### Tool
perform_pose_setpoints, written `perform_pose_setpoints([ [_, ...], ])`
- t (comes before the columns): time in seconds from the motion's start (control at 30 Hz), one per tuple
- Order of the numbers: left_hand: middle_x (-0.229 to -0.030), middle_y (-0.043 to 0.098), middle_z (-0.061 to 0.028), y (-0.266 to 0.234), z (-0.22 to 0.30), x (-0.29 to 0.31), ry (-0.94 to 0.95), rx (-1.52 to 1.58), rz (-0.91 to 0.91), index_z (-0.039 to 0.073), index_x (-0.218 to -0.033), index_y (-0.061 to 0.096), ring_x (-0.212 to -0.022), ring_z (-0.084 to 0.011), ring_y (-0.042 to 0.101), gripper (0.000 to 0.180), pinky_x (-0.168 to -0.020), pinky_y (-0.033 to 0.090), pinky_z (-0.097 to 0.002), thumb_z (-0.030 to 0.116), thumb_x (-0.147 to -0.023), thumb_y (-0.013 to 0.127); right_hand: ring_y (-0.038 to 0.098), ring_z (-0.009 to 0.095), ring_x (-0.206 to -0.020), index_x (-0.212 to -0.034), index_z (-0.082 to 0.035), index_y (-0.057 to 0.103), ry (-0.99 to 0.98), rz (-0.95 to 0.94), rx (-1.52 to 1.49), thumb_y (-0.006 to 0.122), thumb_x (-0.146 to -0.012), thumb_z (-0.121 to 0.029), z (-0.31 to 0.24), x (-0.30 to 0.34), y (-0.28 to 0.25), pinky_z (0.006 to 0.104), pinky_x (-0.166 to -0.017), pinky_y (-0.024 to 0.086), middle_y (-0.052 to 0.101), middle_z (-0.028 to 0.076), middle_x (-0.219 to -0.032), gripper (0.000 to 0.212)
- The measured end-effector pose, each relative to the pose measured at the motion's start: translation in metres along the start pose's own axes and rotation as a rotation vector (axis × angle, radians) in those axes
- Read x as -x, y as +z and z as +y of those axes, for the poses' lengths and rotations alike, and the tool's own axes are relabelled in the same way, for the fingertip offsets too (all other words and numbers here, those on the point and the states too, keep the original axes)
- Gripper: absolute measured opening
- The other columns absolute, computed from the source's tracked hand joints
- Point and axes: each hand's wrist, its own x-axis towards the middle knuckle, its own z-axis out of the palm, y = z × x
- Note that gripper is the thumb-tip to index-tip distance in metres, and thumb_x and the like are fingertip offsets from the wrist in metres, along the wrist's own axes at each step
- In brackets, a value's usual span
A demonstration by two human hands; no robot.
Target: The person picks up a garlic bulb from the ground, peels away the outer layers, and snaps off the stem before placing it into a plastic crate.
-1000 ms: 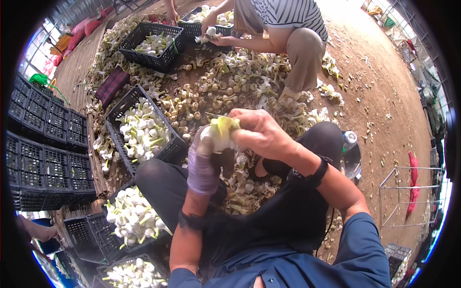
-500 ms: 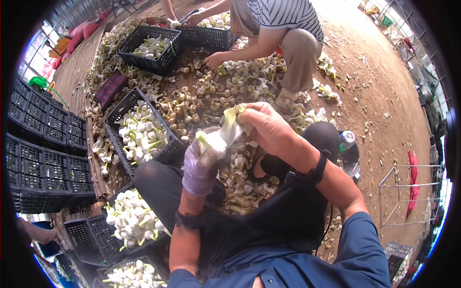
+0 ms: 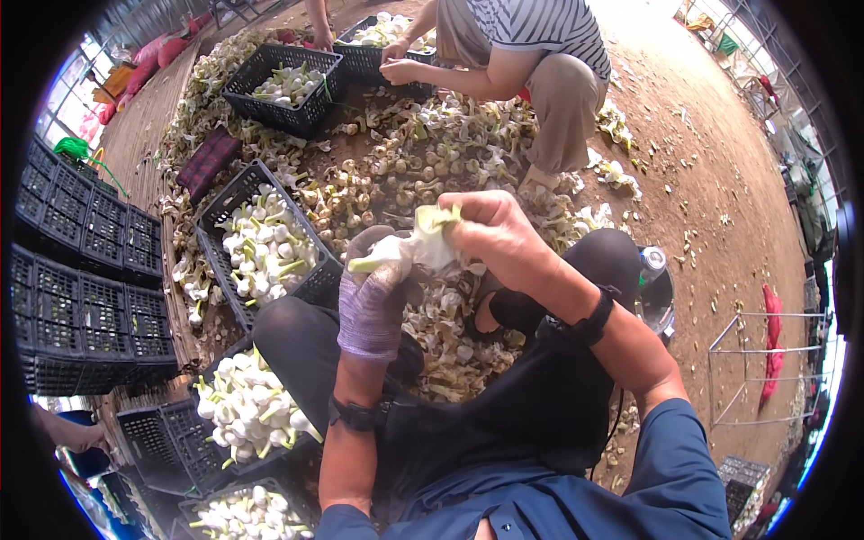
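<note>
My left hand (image 3: 371, 292), in a pale purple-grey knit glove, is closed round a white garlic bulb (image 3: 385, 256) whose short green stem points left. Bare, my right hand (image 3: 490, 228) pinches a loose strip of garlic skin (image 3: 436, 229), whitish with a green-yellow end. The strip reaches across to the bulb, and blur hides whether it is still attached. Both hands are above my bent knees, over a heap of peeled garlic skins (image 3: 450, 346). Unpeeled brown bulbs (image 3: 355, 205) lie on the ground just beyond.
Left of my knees stand black crates of white garlic (image 3: 268, 247) and a heaped pile of garlic (image 3: 252, 409). Stacked black crates (image 3: 85, 297) line the far left. Across from me a person in a striped shirt (image 3: 540, 36) squats by more crates. A metal bucket (image 3: 661, 297) stands at my right knee.
The skin strip has come down and is bunched closer to my right fingers. My gloved hand has turned, so the stem points left. The other person's hands have moved together near the far crate.
</note>
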Motion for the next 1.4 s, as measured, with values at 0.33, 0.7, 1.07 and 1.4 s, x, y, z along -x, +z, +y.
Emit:
perform_pose_setpoints([
  [0.33,-0.130,0.063,-0.0150,-0.016,-0.007,-0.005,-0.049,0.248,-0.135,0.008,-0.145,0.049,-0.113,-0.0285,0.067,0.067,-0.085,0.063,-0.0385,0.014,-0.082,0.073,0.071,0.015,-0.093,-0.110,0.002,0.069,0.034,-0.020,-0.509,0.067,-0.090,-0.006,0.001,-0.004,0.000,0.0324,-0.079,0.058,0.073,0.007,-0.103,0.021],
  [0.7,-0.153,0.046,-0.0255,-0.027,-0.001,-0.005,-0.027,0.630,-0.135,0.004,-0.150,0.047,-0.142,-0.0413,0.046,0.065,-0.121,0.039,-0.0556,0.000,-0.085,0.051,0.070,0.018,-0.080,-0.090,0.001,0.072,0.117,0.082,0.410,0.070,-0.097,-0.031,-0.021,-0.005,-0.040,0.0360,-0.065,0.055,0.072,0.009,-0.098,0.033],
  [1.07,-0.150,0.051,-0.0187,0.003,-0.005,-0.002,0.130,0.306,-0.036,-0.003,-0.149,0.045,-0.139,-0.0295,0.050,0.067,-0.120,0.038,-0.0414,0.009,-0.084,0.053,0.067,0.037,-0.079,-0.102,-0.001,0.061,-0.391,0.014,1.248,0.085,-0.081,-0.036,0.002,0.002,0.023,0.0436,-0.069,0.054,0.062,0.015,-0.092,0.048],
  [1.4,-0.149,0.054,-0.0186,-0.003,-0.007,-0.003,0.170,0.335,-0.109,-0.004,-0.147,0.049,-0.141,-0.0308,0.048,0.071,-0.122,0.035,-0.0426,0.010,-0.078,0.052,0.066,0.039,-0.085,-0.096,-0.002,0.062,-0.325,0.155,1.322,0.070,-0.088,-0.020,0.014,-0.007,0.006,0.0483,-0.072,0.053,0.060,0.015,-0.093,0.021],
])
